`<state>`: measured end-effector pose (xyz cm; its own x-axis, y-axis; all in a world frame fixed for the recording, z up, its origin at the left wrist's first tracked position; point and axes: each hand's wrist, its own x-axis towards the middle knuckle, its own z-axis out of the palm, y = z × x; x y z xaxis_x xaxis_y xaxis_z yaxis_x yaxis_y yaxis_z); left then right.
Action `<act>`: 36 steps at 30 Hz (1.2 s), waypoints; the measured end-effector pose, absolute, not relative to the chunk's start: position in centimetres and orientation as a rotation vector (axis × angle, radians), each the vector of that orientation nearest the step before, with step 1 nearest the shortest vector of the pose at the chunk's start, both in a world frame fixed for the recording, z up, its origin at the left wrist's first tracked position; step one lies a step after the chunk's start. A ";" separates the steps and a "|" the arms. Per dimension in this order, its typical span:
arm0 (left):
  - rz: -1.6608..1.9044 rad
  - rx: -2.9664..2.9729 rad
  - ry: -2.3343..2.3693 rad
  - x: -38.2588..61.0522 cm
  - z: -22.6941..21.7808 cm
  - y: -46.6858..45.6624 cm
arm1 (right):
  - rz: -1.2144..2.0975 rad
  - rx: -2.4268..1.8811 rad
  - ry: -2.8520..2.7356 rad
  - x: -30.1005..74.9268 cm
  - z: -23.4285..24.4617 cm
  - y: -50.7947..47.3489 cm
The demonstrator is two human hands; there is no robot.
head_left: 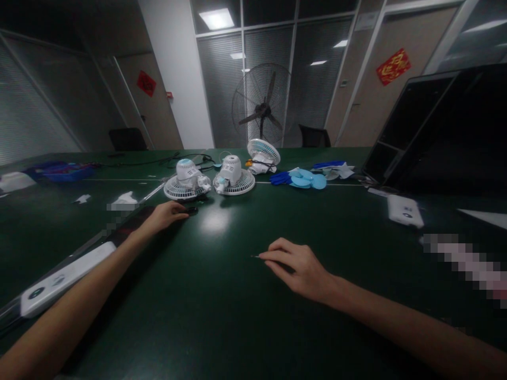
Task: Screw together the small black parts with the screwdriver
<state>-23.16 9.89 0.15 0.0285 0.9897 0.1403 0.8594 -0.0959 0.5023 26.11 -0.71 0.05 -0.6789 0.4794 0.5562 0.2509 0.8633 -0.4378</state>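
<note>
My left hand reaches across the left side of the green table. Its fingers and thumb are drawn together at a small black rounded object, whose kind I cannot make out. Near the middle, my right hand pinches a small thin piece just above the tabletop; it is too small to name. Beyond my left hand lie two white fan heads, one on the left and one beside it, both with their grilles down. A third fan head leans behind them.
Light blue fan blades rest by blue gloves. White device parts lie left and right. A blue tray stands far left, a large black monitor right. Beyond the table is a standing fan.
</note>
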 end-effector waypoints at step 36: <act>0.645 2.182 1.424 -12.7 0.6 6.8 | 0.395 -0.611 -2.364 26.1 -0.3 -0.5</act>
